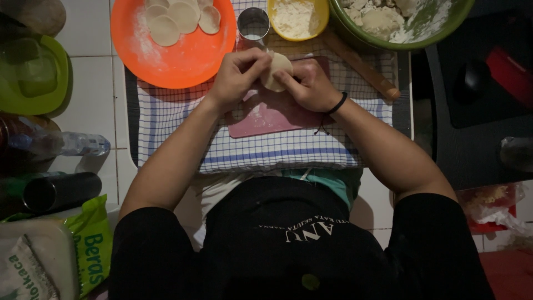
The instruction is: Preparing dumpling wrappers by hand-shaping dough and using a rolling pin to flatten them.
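Dough round (276,68) sat pinched between both hands above the pink cutting board (272,114), which lay on the checked cloth (266,150). My left hand (240,75) closed its fingertips on the near-left edge, and my right hand (308,84), with a dark cord at the wrist, gripped the right side. As I judged it, the step was shaping or sealing the round, and it wanted light, even pinches worked along the rim, with the centre left unsqueezed so nothing thinned or tore. I could not see whether any filling lay inside; the fingers covered the lower half. More cut rounds (175,16) lay on the orange plate (183,58), cut off at the top. The steel ring cutter (253,23), yellow flour bowl (297,19) and green bowl (400,39) stood behind. The left margin was too dim to read.
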